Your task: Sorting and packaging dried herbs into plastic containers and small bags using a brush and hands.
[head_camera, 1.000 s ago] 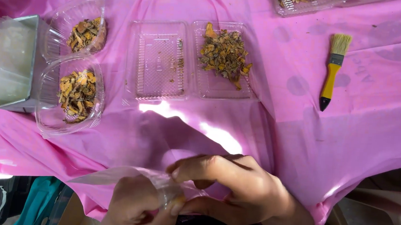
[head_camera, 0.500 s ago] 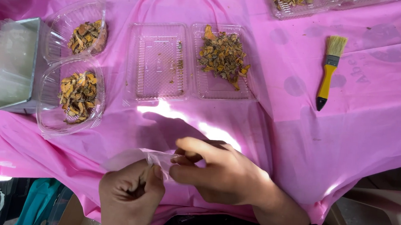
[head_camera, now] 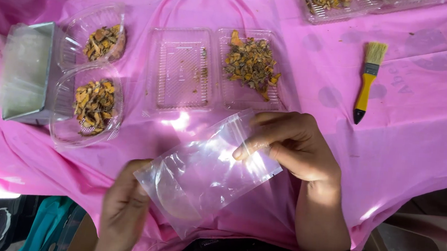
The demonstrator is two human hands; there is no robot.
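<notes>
Both my hands hold a clear plastic zip bag [head_camera: 207, 174] above the pink tablecloth [head_camera: 421, 150]. My right hand [head_camera: 293, 146] pinches the bag's upper right end between thumb and fingers. My left hand [head_camera: 126, 208] grips the lower left corner, partly seen through the plastic. The bag looks empty. Just beyond it lies an open clear hinged container [head_camera: 180, 67] whose right half holds a heap of dried orange-brown pieces [head_camera: 251, 62].
Two round clear tubs [head_camera: 60, 130] with the same dried pieces sit at the left, beside a grey metal box [head_camera: 25, 72]. A yellow-handled brush [head_camera: 368, 80] lies at the right. Another filled tray [head_camera: 332, 2] is at the far edge.
The bag, crumpled low between my hands near the table edge, has been lifted and spread flat. My right hand moved up and right; my left hand shifted to the bag's lower corner.
</notes>
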